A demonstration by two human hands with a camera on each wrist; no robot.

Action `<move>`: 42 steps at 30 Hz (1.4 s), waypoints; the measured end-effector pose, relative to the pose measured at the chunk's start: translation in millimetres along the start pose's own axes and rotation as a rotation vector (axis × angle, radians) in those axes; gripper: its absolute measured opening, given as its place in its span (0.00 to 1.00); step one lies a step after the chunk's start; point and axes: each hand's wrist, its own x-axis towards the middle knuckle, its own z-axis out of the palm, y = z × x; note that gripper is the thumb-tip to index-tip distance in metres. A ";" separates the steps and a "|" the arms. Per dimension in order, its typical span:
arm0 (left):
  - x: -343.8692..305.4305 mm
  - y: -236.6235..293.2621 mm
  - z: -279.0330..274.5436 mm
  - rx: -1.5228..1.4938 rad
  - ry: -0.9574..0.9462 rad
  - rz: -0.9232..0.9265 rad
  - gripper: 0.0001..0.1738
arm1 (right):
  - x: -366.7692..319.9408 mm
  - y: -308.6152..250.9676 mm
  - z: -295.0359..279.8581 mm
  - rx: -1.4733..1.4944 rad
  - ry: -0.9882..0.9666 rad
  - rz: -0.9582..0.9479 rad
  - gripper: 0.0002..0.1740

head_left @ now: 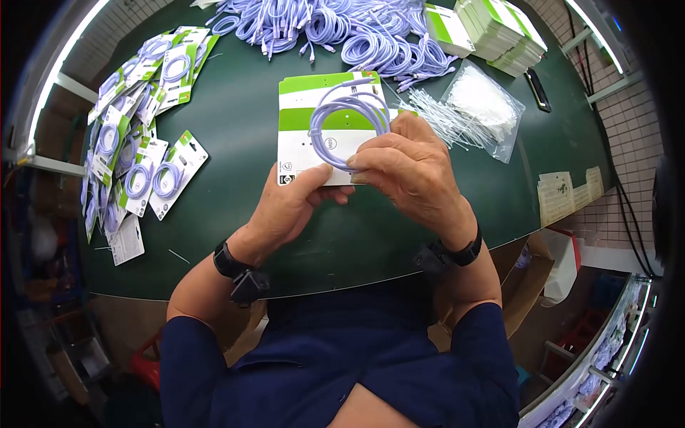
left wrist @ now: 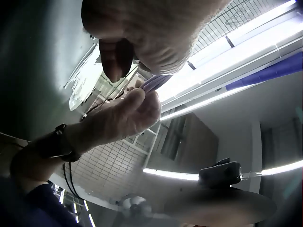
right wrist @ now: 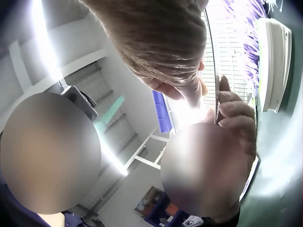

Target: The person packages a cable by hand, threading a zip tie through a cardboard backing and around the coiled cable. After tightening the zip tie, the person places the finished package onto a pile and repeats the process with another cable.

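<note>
A white and green packaging card (head_left: 292,148) is held upright over the table in my left hand (head_left: 285,207), thumb on its front and fingers behind the lower edge. Against the card's face lies a coiled lilac cable (head_left: 315,123), its connector end pointing up to the right. My right hand (head_left: 417,171) pinches the right side of that coil between thumb and fingers. In the left wrist view, the cable (left wrist: 154,83) shows at the right hand's (left wrist: 120,116) fingertips. From the right wrist, the card appears edge-on (right wrist: 217,101) in the left hand's fingers (right wrist: 236,113).
Carded cables (head_left: 165,178) lie heaped on the left of the green table (head_left: 235,235). Loose lilac cable coils (head_left: 328,28) pile up at the back, beside stacked cards (head_left: 499,36). White ties (head_left: 435,118) and a plastic bag (head_left: 485,107) lie at right, near a black object (head_left: 538,91).
</note>
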 end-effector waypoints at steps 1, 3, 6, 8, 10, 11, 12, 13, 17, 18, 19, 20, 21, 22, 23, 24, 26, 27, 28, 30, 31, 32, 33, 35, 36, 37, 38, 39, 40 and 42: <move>3.6 0.8 1.0 0.000 -0.005 0.002 0.21 | 1.6 0.6 0.6 -0.005 0.001 -0.001 0.17; 9.1 -0.5 3.1 0.097 -0.029 0.092 0.21 | 1.7 3.8 4.4 -0.028 -0.015 0.002 0.18; 15.0 -1.2 -0.8 0.150 -0.063 0.172 0.21 | 0.5 12.4 10.4 -0.005 -0.002 0.001 0.18; 16.8 -2.7 -4.6 0.158 -0.116 0.243 0.21 | -2.0 18.2 14.5 0.054 0.042 -0.008 0.19; 18.6 -4.9 -3.6 0.144 -0.098 0.258 0.21 | -2.0 22.3 16.2 0.070 0.042 0.001 0.19; 19.6 -5.5 -1.9 0.131 -0.084 0.281 0.21 | -1.3 23.9 16.9 0.080 0.044 0.003 0.19; 20.5 -5.6 -1.3 0.120 -0.068 0.303 0.21 | -1.0 25.3 18.3 0.092 0.046 0.005 0.19; 21.1 -5.4 -1.9 0.124 -0.065 0.291 0.21 | -0.9 27.0 19.9 0.099 0.050 0.014 0.19; 22.8 -4.6 -2.7 0.188 -0.045 0.278 0.22 | -4.4 29.8 29.8 0.227 0.062 0.057 0.19; 23.4 -3.0 -1.1 0.204 0.002 0.261 0.22 | -5.8 29.7 33.8 0.245 0.064 0.064 0.18; 24.5 -1.7 0.8 0.221 0.048 0.245 0.21 | -6.6 29.8 37.5 0.262 0.067 0.069 0.18; 26.1 -1.8 2.1 0.237 0.094 0.230 0.20 | -6.8 29.9 40.6 0.278 0.069 0.073 0.18; 28.1 -3.7 3.5 0.235 0.098 0.227 0.20 | -6.9 29.8 43.2 0.282 0.066 0.076 0.18; 30.4 -6.4 5.5 0.226 0.139 0.276 0.19 | -7.0 29.5 45.6 0.287 0.074 0.077 0.18; 32.9 -9.5 7.6 0.215 0.181 0.324 0.17 | -7.4 29.2 47.4 0.292 0.080 0.079 0.18; 35.8 -12.0 8.8 0.202 0.223 0.373 0.16 | -7.8 29.3 48.5 0.296 0.085 0.080 0.18; 46.7 -17.6 6.4 0.212 0.243 0.439 0.15 | -8.5 28.3 49.4 0.284 0.071 0.096 0.18; 52.0 -17.4 6.1 0.228 0.259 0.506 0.14 | -8.5 27.2 49.6 0.271 0.065 0.110 0.18; 53.4 -16.4 6.4 0.244 0.276 0.571 0.13 | -8.7 25.7 49.8 0.258 0.059 0.125 0.19; 47.5 -12.4 5.2 0.261 0.284 0.497 0.13 | -7.6 23.7 46.0 0.259 0.045 0.128 0.19; 44.0 -7.9 5.7 0.281 0.284 0.425 0.13 | -6.3 23.3 43.0 0.255 0.039 0.130 0.19; 42.2 -4.4 6.2 0.301 0.283 0.352 0.13 | -5.2 22.9 41.5 0.252 0.034 0.131 0.19; 42.0 -3.9 5.4 0.298 0.287 0.353 0.13 | -4.9 22.2 41.4 0.254 0.029 0.131 0.19; 42.5 -4.1 3.6 0.290 0.276 0.310 0.13 | -5.6 20.6 41.5 0.272 0.020 0.182 0.19; 42.8 -4.5 2.9 0.286 0.270 0.288 0.13 | -6.4 20.1 41.7 0.281 0.016 0.209 0.19; 43.1 -4.6 2.1 0.284 0.271 0.286 0.13 | -7.0 20.1 42.1 0.281 0.013 0.211 0.19; 43.5 -4.5 1.2 0.282 0.265 0.264 0.13 | -7.6 20.3 42.4 0.273 0.006 0.221 0.19; 43.9 -4.4 0.4 0.280 0.260 0.242 0.13 | -8.0 20.6 42.7 0.266 -0.002 0.231 0.18; 44.2 -4.4 -0.2 0.279 0.255 0.222 0.14 | -8.4 20.7 42.9 0.259 -0.009 0.240 0.18; 44.8 -4.6 -0.6 0.239 0.241 0.198 0.14 | -9.5 20.1 42.9 0.288 -0.017 0.278 0.18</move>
